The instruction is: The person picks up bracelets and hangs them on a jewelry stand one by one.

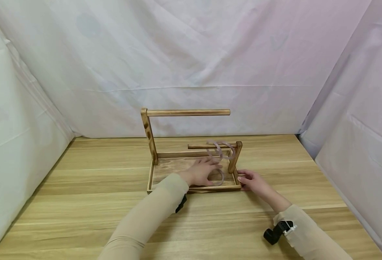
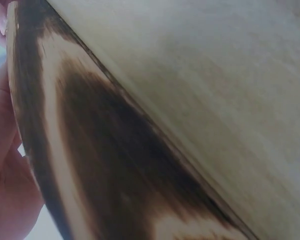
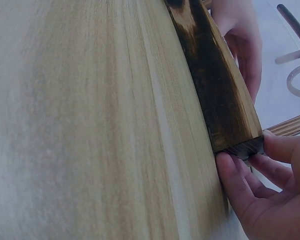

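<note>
So there's a wooden display stand (image 1: 226,189) with a tray base sitting on a light wood-grain tabletop (image 1: 113,173), and both hands are on or over it. The tall post (image 1: 150,139) is on the left with a long bar (image 1: 188,112) reaching right, and the short post (image 1: 236,157) on the right has a shorter bar (image 1: 196,146) pointing back left.

At least two translucent pinkish rings (image 1: 217,148) hang around the short bar, near its post. Another ring (image 1: 223,177) is down inside the tray, toward the right end. The left hand (image 1: 200,174) is right at that one, back of the hand up, thumb and fingers apart on its left side. Can't tell if it's actually gripping the ring, since the hand covers part of it.

Right hand (image 1: 253,183) is at the tray's right end, pinching the front corner: thumb on the top edge, a finger at the lower edge. The left wrist view is mostly the tray's dark, scorched-looking wall. White cloth (image 1: 178,54) hangs behind everything.
</note>
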The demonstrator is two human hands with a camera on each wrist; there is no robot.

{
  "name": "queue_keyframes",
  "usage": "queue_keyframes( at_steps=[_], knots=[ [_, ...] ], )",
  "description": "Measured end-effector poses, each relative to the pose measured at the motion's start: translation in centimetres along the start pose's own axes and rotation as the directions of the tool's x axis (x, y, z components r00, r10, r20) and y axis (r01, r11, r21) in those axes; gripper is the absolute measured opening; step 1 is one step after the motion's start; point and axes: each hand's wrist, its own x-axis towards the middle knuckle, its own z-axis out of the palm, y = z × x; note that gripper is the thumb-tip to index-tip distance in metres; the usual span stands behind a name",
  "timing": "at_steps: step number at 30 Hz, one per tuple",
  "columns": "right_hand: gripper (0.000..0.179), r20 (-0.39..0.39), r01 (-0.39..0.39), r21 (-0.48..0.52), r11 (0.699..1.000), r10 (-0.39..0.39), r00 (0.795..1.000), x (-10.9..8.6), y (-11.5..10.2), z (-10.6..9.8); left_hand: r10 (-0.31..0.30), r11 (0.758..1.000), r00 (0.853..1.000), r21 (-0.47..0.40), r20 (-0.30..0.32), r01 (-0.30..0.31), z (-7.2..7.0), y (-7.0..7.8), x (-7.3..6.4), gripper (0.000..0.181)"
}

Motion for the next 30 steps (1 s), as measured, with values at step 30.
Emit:
queue_keyframes(
  at_steps=[30],
  knots=[
    [0.048,-0.017,-0.011,0.015,1.000,0.012,1.000,0.19,0.35,-0.04,-0.020,1.000,1.000,-0.024,-0.008,0.020,0.07,0.47,0.78,0.051]
  ],
)
